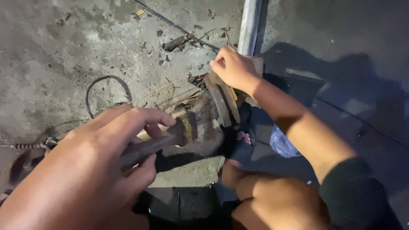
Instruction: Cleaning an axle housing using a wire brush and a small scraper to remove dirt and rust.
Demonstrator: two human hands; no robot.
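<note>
My left hand (pixel 100 157) grips the wooden handle of a hammer (pixel 164 138), its dark head near the middle of the view. My right hand (pixel 232 68) rests on top of a rusty round metal part (pixel 221 100), a disc-like flange standing on edge on the concrete floor. The hammer's head is just left of that rusty part, blurred by motion. My knees and a foot in a sandal (pixel 243 138) show below the part.
A grey metal rail (pixel 249 25) runs up from the rusty part. A black cable loop (pixel 104 85) lies on the dirty concrete, a thin black wire (pixel 170 23) crosses farther up, and a coiled spring (pixel 27 145) sits at the left edge. Debris is scattered about.
</note>
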